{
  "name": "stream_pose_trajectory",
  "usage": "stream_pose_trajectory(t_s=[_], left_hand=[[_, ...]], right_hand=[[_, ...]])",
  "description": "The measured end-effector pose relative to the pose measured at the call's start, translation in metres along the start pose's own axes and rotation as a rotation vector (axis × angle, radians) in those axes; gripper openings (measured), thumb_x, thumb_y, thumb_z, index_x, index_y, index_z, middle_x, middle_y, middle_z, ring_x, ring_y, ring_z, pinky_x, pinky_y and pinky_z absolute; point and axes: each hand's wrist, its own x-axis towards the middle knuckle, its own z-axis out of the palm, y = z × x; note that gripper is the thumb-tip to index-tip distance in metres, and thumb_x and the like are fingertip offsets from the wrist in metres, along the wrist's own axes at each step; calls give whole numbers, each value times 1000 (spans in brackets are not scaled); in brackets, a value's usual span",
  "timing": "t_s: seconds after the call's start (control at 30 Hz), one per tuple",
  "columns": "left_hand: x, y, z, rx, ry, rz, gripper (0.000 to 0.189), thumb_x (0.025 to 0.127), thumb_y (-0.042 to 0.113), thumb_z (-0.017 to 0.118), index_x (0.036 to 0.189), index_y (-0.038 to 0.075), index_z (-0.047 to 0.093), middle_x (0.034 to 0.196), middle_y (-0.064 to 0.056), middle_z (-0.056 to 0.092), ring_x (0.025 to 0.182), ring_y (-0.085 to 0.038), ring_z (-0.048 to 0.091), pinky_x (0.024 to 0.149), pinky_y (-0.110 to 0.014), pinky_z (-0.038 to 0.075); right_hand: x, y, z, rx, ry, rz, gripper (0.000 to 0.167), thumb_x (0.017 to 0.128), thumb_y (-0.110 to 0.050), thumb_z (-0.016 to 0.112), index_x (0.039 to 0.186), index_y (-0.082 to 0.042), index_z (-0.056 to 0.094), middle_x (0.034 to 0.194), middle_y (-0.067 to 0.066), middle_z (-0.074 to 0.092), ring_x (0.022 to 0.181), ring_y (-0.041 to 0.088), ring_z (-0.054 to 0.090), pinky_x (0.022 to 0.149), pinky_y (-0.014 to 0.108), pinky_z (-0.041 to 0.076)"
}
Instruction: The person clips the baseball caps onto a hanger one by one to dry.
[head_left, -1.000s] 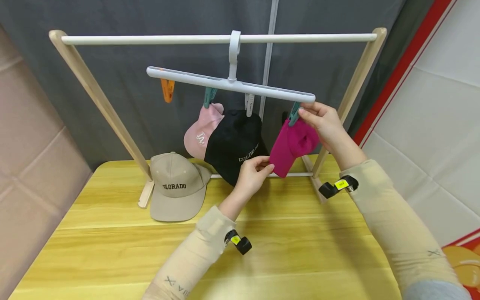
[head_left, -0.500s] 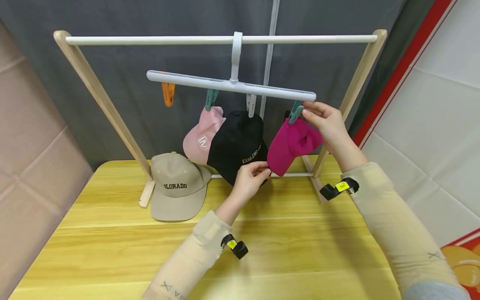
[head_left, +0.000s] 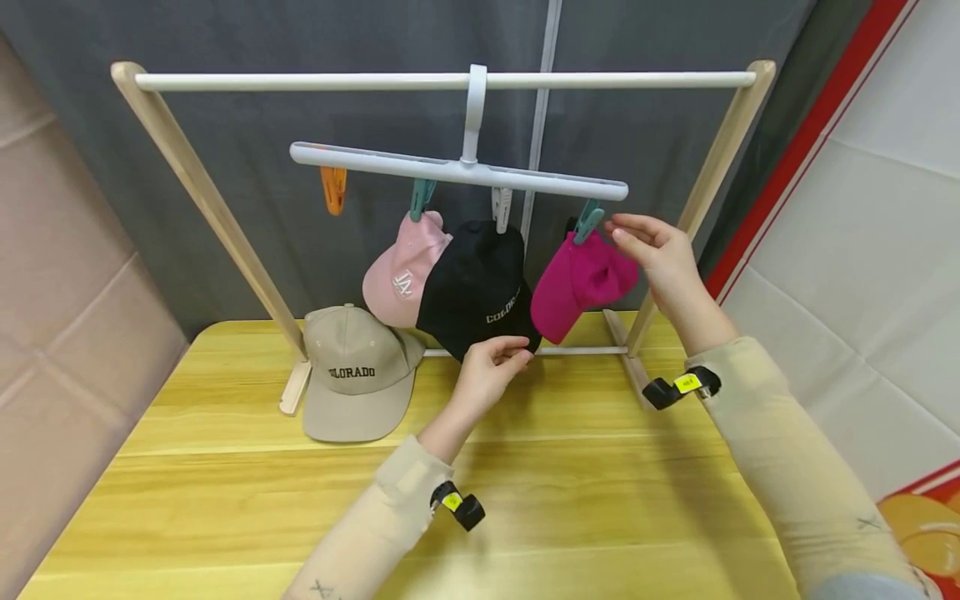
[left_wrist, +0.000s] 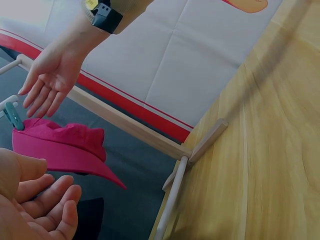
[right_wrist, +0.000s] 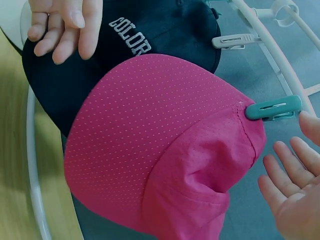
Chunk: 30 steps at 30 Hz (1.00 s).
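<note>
A magenta cap (head_left: 585, 283) hangs by a teal clip (head_left: 588, 223) from the right end of the white hanger (head_left: 555, 182). My right hand (head_left: 667, 258) is just to the right of that clip, fingers relaxed and holding nothing; the right wrist view shows a gap between fingertips and clip. Below the cap's brim, in front of the black cap (head_left: 468, 292), is my left hand (head_left: 483, 379), its fingers loosely bent with nothing between them. A pink cap (head_left: 405, 275) hangs left of the black one from another teal clip (head_left: 422, 198), and a white clip (head_left: 502, 208) holds the black cap.
The hanger hooks over the white rail (head_left: 300, 82) of a wooden rack (head_left: 217, 217) and tilts down to the right. At its left end an orange clip (head_left: 333, 192) holds nothing. A beige cap (head_left: 348, 392) rests on the wooden table (head_left: 562, 483) by the rack's left foot.
My left hand has let go of the magenta cap's brim and moved down and left. My right hand has come off the teal clip. The cap now hangs from the clip alone.
</note>
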Motion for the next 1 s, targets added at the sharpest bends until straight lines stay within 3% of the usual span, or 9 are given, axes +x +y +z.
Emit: stream_pose_trajectory(t_s=[0.17,0.23,0.43,0.67,0.87,1.0], left_hand=[[-15,19,-19,-1,-30,-31,26,91,-3,61,113,-16,61,95,-28,66,86,-42,64,73,-29,52],[-18,16,-25,-8,-30,-38,25,91,-3,61,112,-16,61,95,-28,66,85,-41,64,72,-26,51],[-24,4,-37,-37,-24,-84,24,92,-3,59,113,-15,61,97,-27,66,87,-41,64,76,-40,52],[-23,-27,-43,-42,34,-92,22,92,0,60,111,-12,64,94,-23,69,84,-37,66,70,-34,51],[-31,-35,-52,-40,54,-107,20,93,4,61,108,-8,66,90,-18,69,80,-31,67,71,-28,52],[-33,-39,-60,-37,64,-115,19,93,5,61,106,-8,67,89,-17,69,80,-30,67,74,-33,53]], right_hand=[[-4,8,2,26,25,-23,38,91,-18,67,125,-2,61,113,1,66,110,16,55,94,20,42],[-7,11,3,25,39,-23,38,91,-19,67,125,-2,61,113,0,67,111,16,55,94,20,41],[-11,16,3,36,61,-21,37,91,-19,67,123,-3,63,112,1,67,109,14,56,96,20,40],[-11,24,1,60,76,-68,29,90,-17,69,117,-6,67,106,-2,69,104,11,59,93,19,41],[-15,28,3,63,117,-92,28,89,-15,69,115,-4,67,105,-2,69,101,11,60,88,18,44],[-18,29,6,85,157,-109,28,89,-13,69,113,0,67,102,-2,69,98,11,61,85,17,46]])
